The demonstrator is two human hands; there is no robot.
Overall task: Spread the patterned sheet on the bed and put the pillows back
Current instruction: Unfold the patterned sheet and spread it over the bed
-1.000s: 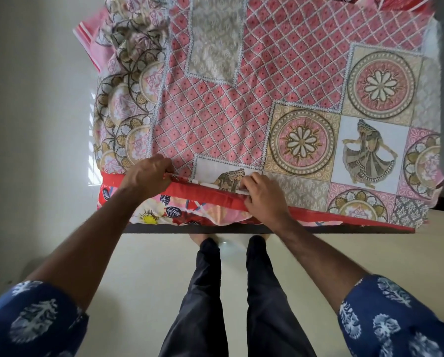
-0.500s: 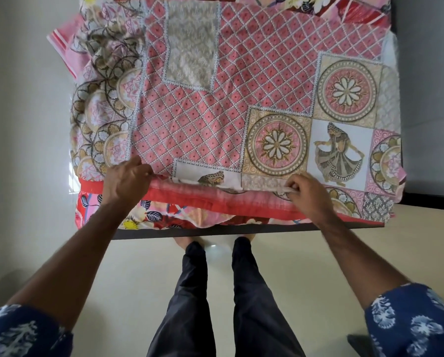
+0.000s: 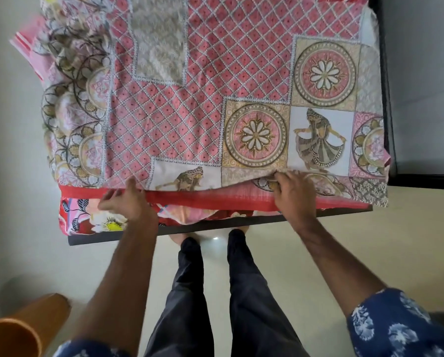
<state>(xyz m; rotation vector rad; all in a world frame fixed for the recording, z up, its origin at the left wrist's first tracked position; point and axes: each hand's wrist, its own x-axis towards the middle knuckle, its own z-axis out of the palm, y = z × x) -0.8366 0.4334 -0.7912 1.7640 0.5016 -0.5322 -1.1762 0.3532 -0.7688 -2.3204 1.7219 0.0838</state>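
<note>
Since the frame half a second back, the left hand (image 3: 126,203) has let its fist loosen and slid a little rightward along the near edge of the sheet (image 3: 210,104), while the right hand (image 3: 294,193) sits at much the same spot on the hem and the view has tipped so an orange tube (image 3: 22,328) shows at the lower left on the floor (image 3: 306,253). At the left, the sheet bunches and hangs over the side of the bed (image 3: 215,226). The left hand is blurred, its fingers spread and fairly straight, lying over the sheet's red border where it meets the floral fabric (image 3: 86,215) below; whether it pinches anything cannot be told. The left forearm runs up from the lower left, sleeve (image 3: 86,350) blue with white print. Between the arms stand the person's dark-trousered legs. The right hand has its fingers curled onto the sheet's edge, gripping a raised fold of it just below the dancer panel. The right arm comes in from the lower right. The sheet covers the bed top, its near edge lying along the bed's foot.
</note>
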